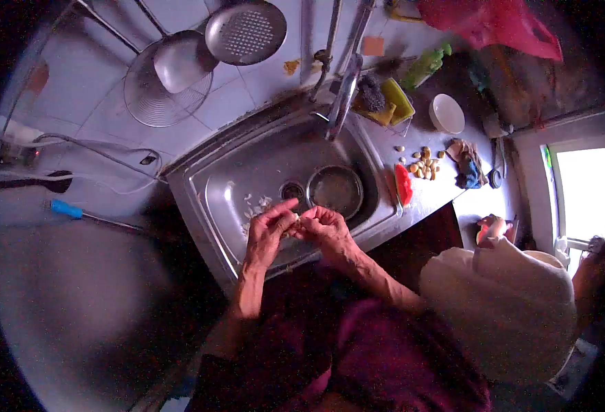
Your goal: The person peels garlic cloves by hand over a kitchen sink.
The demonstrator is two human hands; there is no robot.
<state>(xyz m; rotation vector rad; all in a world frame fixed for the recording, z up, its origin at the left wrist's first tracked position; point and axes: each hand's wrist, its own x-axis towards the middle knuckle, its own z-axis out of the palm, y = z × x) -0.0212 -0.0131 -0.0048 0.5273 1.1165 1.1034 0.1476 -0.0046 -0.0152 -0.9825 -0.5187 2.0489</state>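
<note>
Over the near side of the steel sink (pixel 237 172), my left hand (pixel 269 230) and my right hand (pixel 326 230) meet with fingertips pinched together. Between them is a small pale garlic clove (pixel 297 218), mostly covered by the fingers. Whitish papery peels (pixel 258 206) lie on the sink floor beside my left hand. Just beyond my right hand, a round metal bowl (pixel 347 184) sits in the sink near the drain (pixel 291 191). Several more cloves (pixel 424 166) rest on the counter to the right.
A red piece (pixel 403 184) lies at the sink's right rim, near a crumpled cloth (pixel 467 165) and a white bowl (pixel 446 113). The faucet (pixel 343 99) reaches over the back edge. At right stands another person in white (pixel 501 309), one hand (pixel 494 228) near the counter.
</note>
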